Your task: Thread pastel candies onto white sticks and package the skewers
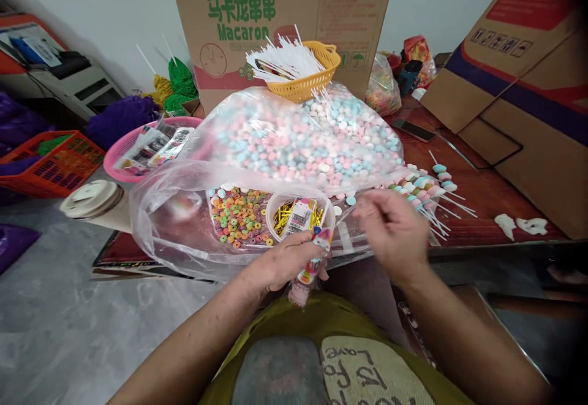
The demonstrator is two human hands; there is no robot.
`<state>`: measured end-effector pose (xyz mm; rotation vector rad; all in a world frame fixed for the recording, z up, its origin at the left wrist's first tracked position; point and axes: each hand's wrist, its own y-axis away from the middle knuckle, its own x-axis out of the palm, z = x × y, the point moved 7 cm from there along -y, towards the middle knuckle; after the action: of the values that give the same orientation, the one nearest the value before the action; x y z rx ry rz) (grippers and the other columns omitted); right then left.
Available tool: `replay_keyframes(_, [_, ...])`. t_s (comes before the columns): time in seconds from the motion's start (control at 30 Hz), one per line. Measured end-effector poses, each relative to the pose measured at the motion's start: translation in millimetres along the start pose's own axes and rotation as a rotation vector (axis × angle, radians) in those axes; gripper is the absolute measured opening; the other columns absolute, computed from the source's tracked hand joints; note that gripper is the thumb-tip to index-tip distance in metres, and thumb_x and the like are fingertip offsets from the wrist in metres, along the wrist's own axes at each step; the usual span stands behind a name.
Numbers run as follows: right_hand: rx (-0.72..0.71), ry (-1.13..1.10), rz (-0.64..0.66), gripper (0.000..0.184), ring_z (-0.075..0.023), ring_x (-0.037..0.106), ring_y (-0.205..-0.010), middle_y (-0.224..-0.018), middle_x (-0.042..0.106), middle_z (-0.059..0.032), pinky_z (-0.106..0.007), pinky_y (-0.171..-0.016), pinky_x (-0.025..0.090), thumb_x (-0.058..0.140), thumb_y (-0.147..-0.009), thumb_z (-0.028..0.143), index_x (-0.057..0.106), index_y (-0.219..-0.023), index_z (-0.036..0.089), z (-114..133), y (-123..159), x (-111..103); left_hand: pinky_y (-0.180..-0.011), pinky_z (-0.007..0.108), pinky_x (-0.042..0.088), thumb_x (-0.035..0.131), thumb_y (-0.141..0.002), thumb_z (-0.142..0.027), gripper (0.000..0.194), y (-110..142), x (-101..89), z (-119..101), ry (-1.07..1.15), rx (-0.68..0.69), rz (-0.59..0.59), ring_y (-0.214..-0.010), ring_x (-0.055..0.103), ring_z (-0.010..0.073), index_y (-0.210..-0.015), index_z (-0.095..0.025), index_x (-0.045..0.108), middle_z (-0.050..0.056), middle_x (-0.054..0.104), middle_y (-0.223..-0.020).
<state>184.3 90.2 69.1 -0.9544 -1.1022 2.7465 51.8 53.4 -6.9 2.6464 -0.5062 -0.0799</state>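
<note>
My left hand is closed around a small printed plastic candy bag, with pink candy at its lower end, close above my lap. To the right and a little higher, my right hand is curled, with thumb and fingertips pinched together. Whether anything thin is between them I cannot make out. Just beyond my left hand stands a white tub of gold twist ties and flat printed bags. Left of the tub lie colourful ring-shaped candies on clear plastic.
A large clear bag of pastel marshmallows covers the middle. Behind it is a yellow basket of white sticks. Marshmallow skewers and a phone lie right. A pink basket and paper cup stand left.
</note>
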Motion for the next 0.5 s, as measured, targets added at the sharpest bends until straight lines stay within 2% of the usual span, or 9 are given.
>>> replay_keyframes(0.03, [-0.127,0.064,0.025,0.022,-0.0195,0.059,-0.085,-0.087,0.066,-0.0066,-0.033,-0.075,0.046,0.046,-0.086,0.020,0.056,-0.105,0.018,7,-4,-4,-0.051,0.024,0.041,0.045,-0.072,-0.027,0.012,-1,0.8,4,0.102,-0.038,0.006,-0.057,0.056,0.0147,-0.074,-0.017,0.051,0.001,0.055,-0.068])
replay_keyframes(0.07, [-0.288,0.128,0.111,0.029,-0.0226,0.056,-0.098,-0.100,0.066,-0.0091,-0.038,-0.083,0.044,0.046,-0.086,0.018,0.052,-0.115,0.018,17,-5,-3,-0.050,0.024,0.041,0.046,-0.071,-0.026,0.011,-2,0.3,6,0.155,-0.045,0.004,-0.055,0.056,0.0141,-0.074,-0.016,0.051,0.001,0.056,-0.068])
replay_keyframes(0.13, [-0.631,0.244,0.384,0.038,-0.0259,0.044,-0.118,-0.121,0.058,-0.0098,-0.045,-0.096,0.035,0.044,-0.086,0.014,0.047,-0.124,0.020,36,6,11,-0.049,0.022,0.040,0.051,-0.069,-0.025,0.009,-2,-1.4,2,0.120,0.004,0.025,-0.053,0.055,0.0120,-0.068,-0.016,0.053,0.001,0.056,-0.065])
replay_keyframes(0.17, [-0.761,0.292,0.511,0.038,-0.0258,0.040,-0.122,-0.125,0.056,-0.0088,-0.047,-0.099,0.031,0.043,-0.086,0.012,0.049,-0.123,0.021,41,15,18,-0.050,0.021,0.040,0.053,-0.069,-0.024,0.010,-2,-0.8,-2,0.069,0.038,0.067,-0.053,0.053,0.0109,-0.064,-0.015,0.054,0.001,0.055,-0.063])
replay_keyframes(0.23, [-0.907,0.362,0.643,0.033,-0.0239,0.044,-0.117,-0.116,0.060,-0.0081,-0.046,-0.102,0.027,0.040,-0.088,0.011,0.055,-0.115,0.020,46,28,27,-0.052,0.020,0.040,0.056,-0.070,-0.026,0.014,0,3.2,-6,-0.004,0.072,0.195,-0.053,0.051,0.0094,-0.061,-0.015,0.055,0.000,0.053,-0.059])
replay_keyframes(0.3, [-0.963,0.421,0.669,0.026,-0.0229,0.051,-0.100,-0.095,0.065,-0.0082,-0.047,-0.101,0.027,0.038,-0.089,0.013,0.060,-0.103,0.016,48,37,33,-0.052,0.020,0.040,0.057,-0.072,-0.030,0.015,3,7.6,-5,-0.044,0.046,0.321,-0.053,0.050,0.0089,-0.069,-0.016,0.056,-0.001,0.053,-0.060])
replay_keyframes(0.37, [-0.970,0.467,0.671,0.024,-0.0214,0.052,-0.083,-0.077,0.062,-0.0058,-0.052,-0.099,0.026,0.037,-0.089,0.014,0.061,-0.090,0.015,48,43,39,-0.051,0.020,0.040,0.055,-0.076,-0.036,0.020,7,10.0,-2,-0.141,0.021,0.388,-0.053,0.052,0.0099,-0.082,-0.017,0.057,-0.001,0.055,-0.064])
replay_keyframes(0.43, [-0.889,0.486,0.732,0.019,-0.0209,0.050,-0.077,-0.072,0.060,-0.0055,-0.053,-0.093,0.030,0.040,-0.086,0.015,0.059,-0.082,0.015,45,46,47,-0.054,0.023,0.043,0.052,-0.080,-0.037,0.023,8,9.1,-4,-0.391,0.095,0.346,-0.058,0.056,0.0129,-0.091,-0.017,0.056,0.002,0.060,-0.073])
replay_keyframes(0.5, [-0.692,0.459,0.861,0.014,-0.0213,0.051,-0.075,-0.073,0.060,-0.0077,-0.048,-0.084,0.036,0.043,-0.080,0.015,0.057,-0.077,0.015,38,43,54,-0.063,0.029,0.046,0.048,-0.083,-0.032,0.020,10,6.1,-13,-0.812,0.229,0.185,-0.068,0.060,0.0183,-0.089,-0.015,0.058,0.006,0.063,-0.079])
